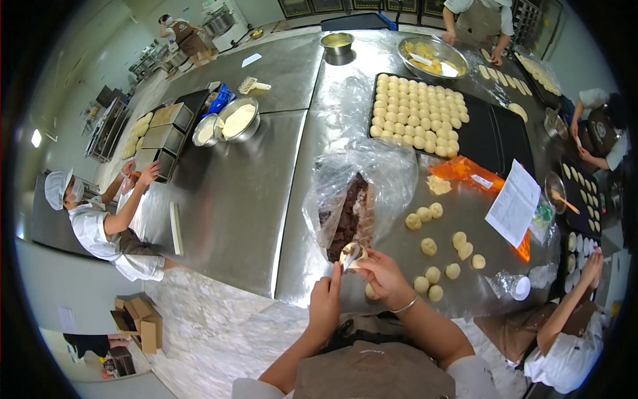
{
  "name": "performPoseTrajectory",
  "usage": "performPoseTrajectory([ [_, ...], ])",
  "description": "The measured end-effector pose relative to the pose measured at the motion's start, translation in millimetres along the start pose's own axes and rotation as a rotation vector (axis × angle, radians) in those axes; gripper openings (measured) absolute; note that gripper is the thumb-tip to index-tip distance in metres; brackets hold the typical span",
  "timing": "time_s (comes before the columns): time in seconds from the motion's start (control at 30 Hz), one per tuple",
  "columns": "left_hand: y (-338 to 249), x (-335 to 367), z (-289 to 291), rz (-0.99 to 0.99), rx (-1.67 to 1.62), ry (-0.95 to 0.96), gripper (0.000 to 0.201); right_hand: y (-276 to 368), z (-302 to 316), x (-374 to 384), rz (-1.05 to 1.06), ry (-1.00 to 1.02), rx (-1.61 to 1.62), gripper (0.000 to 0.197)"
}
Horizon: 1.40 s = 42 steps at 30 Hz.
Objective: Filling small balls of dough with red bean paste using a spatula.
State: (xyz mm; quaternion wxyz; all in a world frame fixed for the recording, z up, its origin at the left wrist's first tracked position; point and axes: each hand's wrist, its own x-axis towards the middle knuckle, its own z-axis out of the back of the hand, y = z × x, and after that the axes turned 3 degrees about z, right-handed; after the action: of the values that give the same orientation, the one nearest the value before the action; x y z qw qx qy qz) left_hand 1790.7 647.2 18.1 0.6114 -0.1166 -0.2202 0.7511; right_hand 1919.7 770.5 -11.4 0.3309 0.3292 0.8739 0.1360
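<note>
A small pale dough round (351,251) with dark filling and a greyish, shiny patch in its middle is held over the table's near edge. My right hand (384,274), with a bracelet at the wrist, pinches its right side. My left hand (325,304) is closed, its fingertips at the dough's lower left edge; its palm is hidden. Just beyond sits an open clear plastic bag (392,166) around a mass of dark filling (347,219). Loose dough balls (428,247) lie to the right, and one more (371,291) shows beside my right wrist.
A black tray (495,133) with rows of dough balls stands ahead, near an orange bag (465,171) and a paper sheet (514,203). Metal bowls (239,121) and loaf tins (171,116) are at left. Co-workers stand at left (109,226), right (571,332) and far right.
</note>
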Motion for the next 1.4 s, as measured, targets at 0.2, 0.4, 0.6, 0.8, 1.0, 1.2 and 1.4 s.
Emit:
performPoseTrajectory([
  [0.2,0.7,-15.1,19.3,-0.031,0.224,0.099,0.073,-9.9,24.9,8.8,-0.050,-0.082,-0.011,0.038],
  [0.4,39.2,-45.6,15.8,0.133,0.001,0.247,0.076,19.6,28.7,10.8,0.139,-0.135,-0.015,0.038],
  [0.6,71.5,-11.2,-68.0,0.175,0.285,0.133,0.043,24.4,56.9,1.3,0.087,-0.083,-0.039,0.039],
  [0.8,83.7,-3.6,-97.8,0.111,0.447,0.051,0.023,14.5,71.3,-16.3,0.023,-0.232,0.015,0.039],
  [1.0,93.8,-10.2,-122.8,0.205,0.246,0.107,0.025,11.8,80.4,-18.7,0.034,-0.214,0.052,0.039],
  [1.2,89.8,-2.6,-137.4,0.316,-0.046,0.121,0.026,9.3,83.9,-14.8,0.050,-0.232,0.069,0.037],
  [1.4,103.0,8.0,-145.3,0.572,-0.695,0.272,0.017,-5.9,81.2,-2.5,0.003,-0.211,0.056,0.040],
])
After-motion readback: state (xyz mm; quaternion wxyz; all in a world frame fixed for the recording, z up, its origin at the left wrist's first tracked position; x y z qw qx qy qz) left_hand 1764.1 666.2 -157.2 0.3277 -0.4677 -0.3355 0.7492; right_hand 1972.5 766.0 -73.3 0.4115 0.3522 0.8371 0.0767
